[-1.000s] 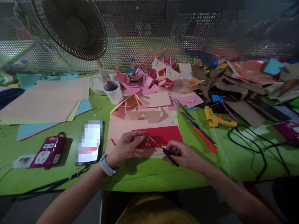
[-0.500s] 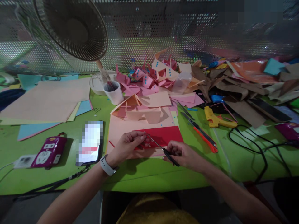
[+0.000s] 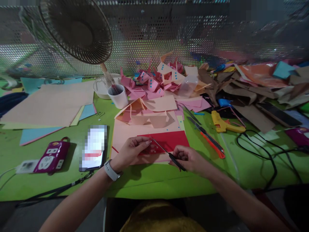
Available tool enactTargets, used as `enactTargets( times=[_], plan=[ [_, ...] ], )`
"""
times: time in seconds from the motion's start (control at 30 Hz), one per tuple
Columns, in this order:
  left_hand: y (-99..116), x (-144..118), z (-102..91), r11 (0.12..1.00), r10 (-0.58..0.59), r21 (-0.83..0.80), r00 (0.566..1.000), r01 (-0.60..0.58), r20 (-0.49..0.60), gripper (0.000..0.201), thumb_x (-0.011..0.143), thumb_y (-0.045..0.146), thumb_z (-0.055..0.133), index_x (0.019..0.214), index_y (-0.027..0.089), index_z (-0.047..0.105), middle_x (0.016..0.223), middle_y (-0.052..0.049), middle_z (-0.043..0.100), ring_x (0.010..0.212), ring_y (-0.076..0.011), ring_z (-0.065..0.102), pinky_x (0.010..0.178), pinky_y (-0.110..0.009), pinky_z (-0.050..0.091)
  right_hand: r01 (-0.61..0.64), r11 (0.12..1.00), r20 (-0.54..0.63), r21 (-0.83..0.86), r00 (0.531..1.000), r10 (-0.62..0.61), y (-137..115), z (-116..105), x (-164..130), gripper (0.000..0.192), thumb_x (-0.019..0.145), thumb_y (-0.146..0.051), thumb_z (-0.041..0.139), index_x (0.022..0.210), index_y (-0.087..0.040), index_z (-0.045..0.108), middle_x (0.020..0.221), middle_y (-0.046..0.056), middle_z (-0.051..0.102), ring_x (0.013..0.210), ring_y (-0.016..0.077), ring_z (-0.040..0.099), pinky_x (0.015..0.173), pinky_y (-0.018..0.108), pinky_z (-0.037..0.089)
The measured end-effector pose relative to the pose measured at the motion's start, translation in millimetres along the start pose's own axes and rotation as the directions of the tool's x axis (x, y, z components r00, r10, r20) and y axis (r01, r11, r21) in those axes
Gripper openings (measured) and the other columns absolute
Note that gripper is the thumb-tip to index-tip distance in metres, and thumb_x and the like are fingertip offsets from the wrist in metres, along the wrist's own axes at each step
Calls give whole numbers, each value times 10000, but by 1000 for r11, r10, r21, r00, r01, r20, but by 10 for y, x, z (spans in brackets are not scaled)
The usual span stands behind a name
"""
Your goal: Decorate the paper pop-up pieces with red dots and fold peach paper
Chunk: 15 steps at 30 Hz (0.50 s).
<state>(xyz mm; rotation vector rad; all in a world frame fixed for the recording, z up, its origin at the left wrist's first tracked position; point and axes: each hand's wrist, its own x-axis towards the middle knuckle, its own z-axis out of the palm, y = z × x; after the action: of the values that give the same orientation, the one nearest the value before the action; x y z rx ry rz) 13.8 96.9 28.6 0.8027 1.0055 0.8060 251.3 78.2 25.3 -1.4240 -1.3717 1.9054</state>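
My right hand (image 3: 187,158) is wrapped round the black handles of a pair of scissors (image 3: 164,149). Their thin metal blades point up and to the left, over a sheet of red paper (image 3: 173,140). At the blade tips, my left hand (image 3: 135,146) is pinched closed, wearing a pale watch band at the wrist; what its fingertips hold is too small to make out. Under the red paper lies a peach sheet (image 3: 120,132), with a thin red paper strip (image 3: 115,149) on it. A folded peach paper piece (image 3: 154,118) stands just behind.
An orange box cutter (image 3: 212,143) and a yellow glue gun (image 3: 224,124) lie to the right, near black cables (image 3: 270,154). A phone (image 3: 94,146) and purple power strip (image 3: 52,156) lie left. Behind are a white cup (image 3: 118,99), fan (image 3: 79,32) and pink paper shapes (image 3: 154,80).
Both hands and the scissors stay almost in place, with only slight movement at the left fingertips. The whole view has shifted very slightly.
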Motion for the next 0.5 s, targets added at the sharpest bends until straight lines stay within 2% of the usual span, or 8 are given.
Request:
enactTargets(
  times=[0.37,0.5],
  plan=[
    [-36,8,-32,999,-14,-49,1000,13,-19,295,732,326,805,948,140,733,850,-65,766,798,-147,710,821,-280,569,-12,1000,-4,12,1000,12,-18,2,-5,544,514,-513,885,667,-201,466,557,-71,508,507,71,464,477,209,390],
    [-38,11,-29,998,-25,-63,1000,24,-13,338,703,352,827,948,138,736,835,-58,765,782,-138,709,786,-254,570,-18,1000,-16,19,1000,18,-9,9,-5,554,500,-523,888,667,-197,473,551,-79,500,503,66,458,475,205,394]
  ],
)
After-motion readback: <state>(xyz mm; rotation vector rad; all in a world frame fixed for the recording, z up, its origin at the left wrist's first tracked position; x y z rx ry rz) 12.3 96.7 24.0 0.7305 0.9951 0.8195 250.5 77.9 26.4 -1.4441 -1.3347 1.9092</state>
